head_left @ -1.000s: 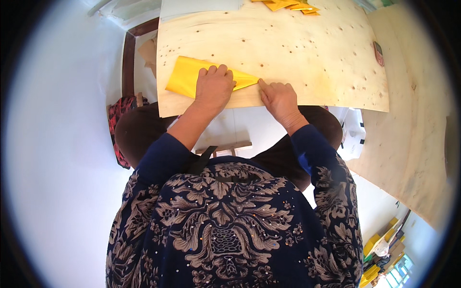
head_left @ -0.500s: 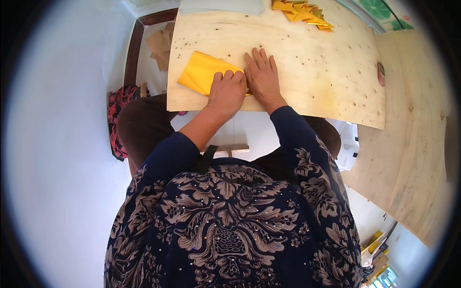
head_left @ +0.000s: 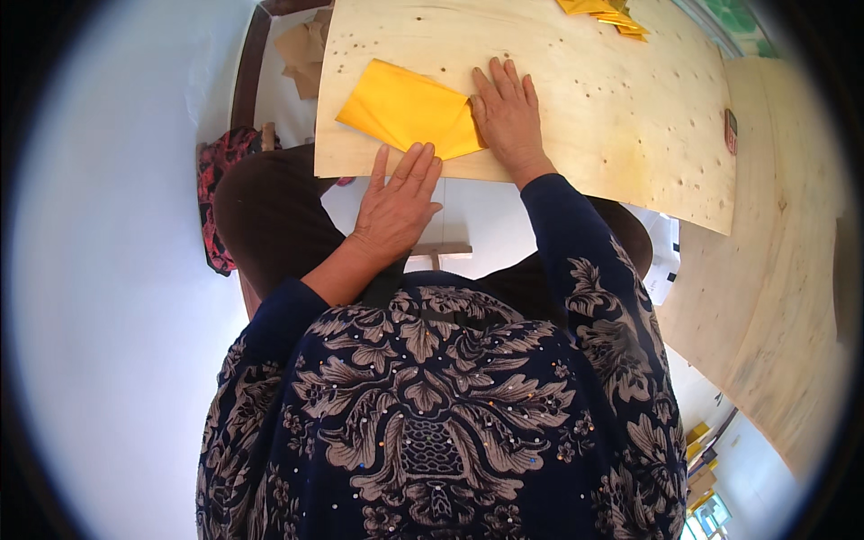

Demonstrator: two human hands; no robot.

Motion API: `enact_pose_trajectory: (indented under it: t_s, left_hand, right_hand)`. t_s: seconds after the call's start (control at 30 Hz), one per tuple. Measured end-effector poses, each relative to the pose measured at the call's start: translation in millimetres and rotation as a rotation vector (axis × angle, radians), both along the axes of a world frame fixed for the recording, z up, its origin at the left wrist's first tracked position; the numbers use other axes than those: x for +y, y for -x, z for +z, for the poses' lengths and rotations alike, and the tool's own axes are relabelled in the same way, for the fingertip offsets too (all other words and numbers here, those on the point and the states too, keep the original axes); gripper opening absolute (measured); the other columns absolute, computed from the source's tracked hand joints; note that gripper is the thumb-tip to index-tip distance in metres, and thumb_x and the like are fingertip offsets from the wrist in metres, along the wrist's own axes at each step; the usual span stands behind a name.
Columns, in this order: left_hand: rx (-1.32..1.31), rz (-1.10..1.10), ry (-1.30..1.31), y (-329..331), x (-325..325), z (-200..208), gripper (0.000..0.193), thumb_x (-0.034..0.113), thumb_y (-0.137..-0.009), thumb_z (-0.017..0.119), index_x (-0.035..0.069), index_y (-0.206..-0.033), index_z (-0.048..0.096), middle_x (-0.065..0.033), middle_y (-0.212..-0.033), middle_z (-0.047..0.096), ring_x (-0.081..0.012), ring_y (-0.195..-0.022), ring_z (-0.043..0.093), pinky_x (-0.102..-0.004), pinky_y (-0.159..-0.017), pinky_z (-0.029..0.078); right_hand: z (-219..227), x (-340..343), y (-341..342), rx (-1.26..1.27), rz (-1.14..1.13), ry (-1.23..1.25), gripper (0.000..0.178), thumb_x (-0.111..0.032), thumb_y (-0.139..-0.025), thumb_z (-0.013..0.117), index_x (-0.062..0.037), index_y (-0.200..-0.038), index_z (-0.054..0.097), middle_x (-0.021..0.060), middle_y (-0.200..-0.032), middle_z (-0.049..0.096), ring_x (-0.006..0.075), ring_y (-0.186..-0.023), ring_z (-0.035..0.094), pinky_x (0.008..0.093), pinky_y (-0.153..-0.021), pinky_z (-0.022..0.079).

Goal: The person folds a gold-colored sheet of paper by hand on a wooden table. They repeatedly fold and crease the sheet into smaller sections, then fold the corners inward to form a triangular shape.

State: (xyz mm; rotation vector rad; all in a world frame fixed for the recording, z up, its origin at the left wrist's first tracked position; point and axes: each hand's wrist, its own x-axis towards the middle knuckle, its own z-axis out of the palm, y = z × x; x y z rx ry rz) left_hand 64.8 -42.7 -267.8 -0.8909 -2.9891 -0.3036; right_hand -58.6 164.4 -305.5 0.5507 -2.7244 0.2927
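"Left hand (head_left: 396,211) first: what has it done since the frame half a second ago?"

"It has uncurled and drawn back toward the body. Then it was bunched on the gold paper (head_left: 409,103) beside the other hand; now its fingers are extended, the little finger set apart from the rest, with the fingertips at the paper's near edge. The palm is past the edge of the plywood tabletop (head_left: 621,135). It grips nothing."

"And the right hand (head_left: 511,126)?"

"Much as it was half a second ago: flat, wide, fingers pointing away from the body. Its thumb side lies along the right end of the paper and covers part of it. How hard it presses, I cannot tell."

"Has the paper itself altered?"

"Yes. One second ago it ran out to a long narrow point under the right index finger. Now that point no longer sticks out, and the sheet ends bluntly by the right thumb, where a small darker fold shows. It lies slanted on the left part of the tabletop, near the front edge, and more of its face is bared than half a second ago."

"What else has shifted in this head view?"

"The pile of folded gold pieces (head_left: 607,13) now sits higher, cut by the top of the picture. The small red-and-dark handheld device (head_left: 731,132) is still by the tabletop's right edge, and crumpled brown paper (head_left: 306,49) remains beyond its left edge."
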Motion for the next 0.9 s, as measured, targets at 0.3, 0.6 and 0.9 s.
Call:
enact_pose_trajectory:
  t_s: [0.3,0.6,0.9]
  left_hand:
    - [0.063,-0.074,-0.098,26,40,13,0.075,0.042,-0.087,0.064,0.0,-0.143,0.04,-0.0158,-0.152,0.037,-0.0274,-0.146,0.024,-0.0495,-0.12,0.009]
    - [-0.021,-0.008,-0.004,21,40,-7,0.078,0.046,-0.087,0.063,0.0,-0.145,0.038,-0.0168,-0.153,0.035,-0.028,-0.146,0.025,-0.0486,-0.12,0.008]
    - [-0.074,-0.014,-0.012,22,41,-6,0.081,0.048,-0.086,0.065,0.0,-0.146,0.037,-0.0172,-0.154,0.033,-0.0286,-0.146,0.024,-0.0522,-0.119,0.008]
  right_hand:
    - [-4,1,0,0.011,-0.011,0.023,0.042,-0.03,-0.095,0.053,-0.012,-0.133,0.057,0.0144,-0.146,0.046,0.0315,-0.139,0.037,0.0495,-0.115,0.023]
    - [19,-5,11,-0.141,-0.075,0.086,0.047,-0.032,-0.095,0.053,-0.0095,-0.136,0.053,0.0176,-0.146,0.044,0.033,-0.138,0.037,0.052,-0.114,0.023]
    - [-5,-25,9,0.042,-0.126,0.067,0.06,-0.045,-0.095,0.052,-0.0081,-0.142,0.047,0.0226,-0.15,0.037,0.0389,-0.143,0.028,0.054,-0.116,0.016]
